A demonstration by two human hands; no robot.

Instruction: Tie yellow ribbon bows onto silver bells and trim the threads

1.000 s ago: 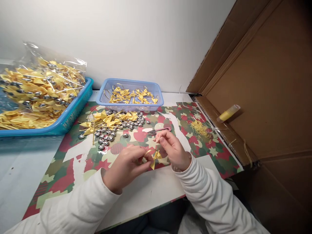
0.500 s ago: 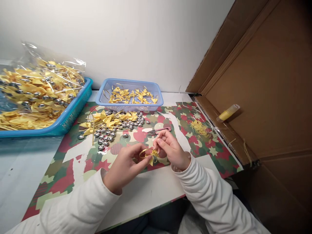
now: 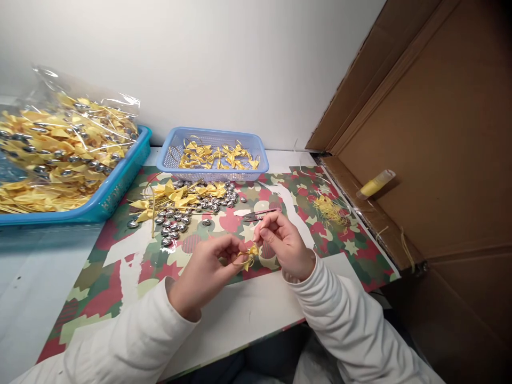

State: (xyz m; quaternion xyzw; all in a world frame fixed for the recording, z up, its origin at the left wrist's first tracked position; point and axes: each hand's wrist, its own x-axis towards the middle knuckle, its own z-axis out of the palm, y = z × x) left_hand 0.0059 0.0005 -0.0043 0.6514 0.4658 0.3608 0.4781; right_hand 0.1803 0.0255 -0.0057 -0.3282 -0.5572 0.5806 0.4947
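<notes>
A small yellow ribbon bow (image 3: 251, 258) with a thin gold cord hangs from the pinched fingertips of my left hand (image 3: 210, 269). My right hand (image 3: 286, 244) is just right of the bow, thumb and forefinger pressed together; what lies between them, if anything, is too small to make out. Behind the hands lie thread snips (image 3: 259, 214) with dark blades. To the left, silver bells (image 3: 172, 226) are heaped beside a pile of yellow bows (image 3: 180, 197) on gold cords.
Behind stands a blue basket (image 3: 212, 175) of looped bows. A larger blue tray (image 3: 106, 205) at left carries a clear bag (image 3: 72, 138) of bows with bells. Yellow thread scraps (image 3: 330, 209) lie at right, near a cardboard wall (image 3: 432, 160) with a yellow tube (image 3: 376, 184) on it.
My left hand has turned the bow a little and its cord loop shows less. My right hand has shifted slightly right, leaving a small gap from the bow.
</notes>
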